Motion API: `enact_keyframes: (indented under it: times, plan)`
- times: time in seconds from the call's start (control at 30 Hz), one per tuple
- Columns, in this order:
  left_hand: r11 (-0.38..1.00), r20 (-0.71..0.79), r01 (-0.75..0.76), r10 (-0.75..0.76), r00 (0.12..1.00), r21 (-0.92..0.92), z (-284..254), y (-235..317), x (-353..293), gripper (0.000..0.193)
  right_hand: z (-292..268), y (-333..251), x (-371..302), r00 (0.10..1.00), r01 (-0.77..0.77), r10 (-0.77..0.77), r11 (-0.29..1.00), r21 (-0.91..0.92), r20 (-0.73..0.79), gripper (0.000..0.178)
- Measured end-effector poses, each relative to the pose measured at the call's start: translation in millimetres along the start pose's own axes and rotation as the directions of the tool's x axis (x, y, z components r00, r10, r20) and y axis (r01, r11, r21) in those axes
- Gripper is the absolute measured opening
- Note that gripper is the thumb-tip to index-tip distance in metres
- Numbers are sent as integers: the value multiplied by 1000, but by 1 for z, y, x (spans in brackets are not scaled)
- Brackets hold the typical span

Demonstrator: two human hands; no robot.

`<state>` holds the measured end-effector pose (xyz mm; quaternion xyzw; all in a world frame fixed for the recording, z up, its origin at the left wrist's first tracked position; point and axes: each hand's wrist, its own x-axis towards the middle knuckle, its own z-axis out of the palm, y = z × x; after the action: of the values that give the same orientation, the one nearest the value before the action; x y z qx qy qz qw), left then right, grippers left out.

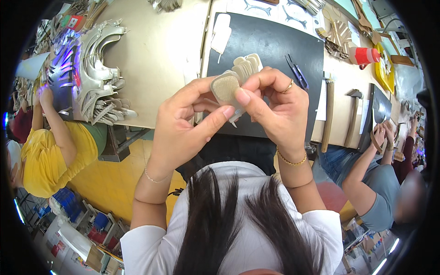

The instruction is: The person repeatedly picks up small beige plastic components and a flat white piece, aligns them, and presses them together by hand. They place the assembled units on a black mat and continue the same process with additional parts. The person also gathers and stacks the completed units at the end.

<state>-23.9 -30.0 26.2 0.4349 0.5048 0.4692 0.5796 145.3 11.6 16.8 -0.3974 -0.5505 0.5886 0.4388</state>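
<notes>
A fanned bundle of beige strap pieces with rounded ends (225,88) is held up between my two hands above a black mat (270,41). The frontmost piece shows a finely textured face. My left hand (190,112) is closed around the bundle, its thumb along the lower edge. From the other side, my right hand (279,103) pinches the front piece's edge between thumb and index finger. On the mat beyond lie pale strap pieces (221,37). Blue-handled snips (298,72) rest near the mat's right side.
Two hammers, one with its long wooden handle (328,114) nearer the mat and another (353,112), lie to the right. Farther off are a red-and-white bottle (364,55) and a yellow tray (384,68). Silvery straps (98,48) pile up at left. Co-workers sit on both sides.
</notes>
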Motion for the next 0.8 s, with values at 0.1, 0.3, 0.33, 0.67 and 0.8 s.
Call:
enact_keyframes:
  times: [0.1,0.3,0.33,0.67,0.8]
  plan:
    - [998,17,-46,45,999,43,-1,0,1,37,0,0,1,1000,3,-3,1000,-3,-7,8]
    - [992,13,-101,100,995,69,2,-1,6,34,-1,1,1,999,12,-12,1000,2,-41,9]
    - [991,16,-101,100,995,82,1,0,6,33,-2,1,2,998,15,-14,1000,4,-57,10]
    - [996,-52,-73,76,996,49,5,4,3,23,0,0,2,996,24,-22,999,22,-81,10]
    - [993,-73,-92,97,993,69,6,4,3,22,1,0,1,996,15,-13,999,29,-85,10]
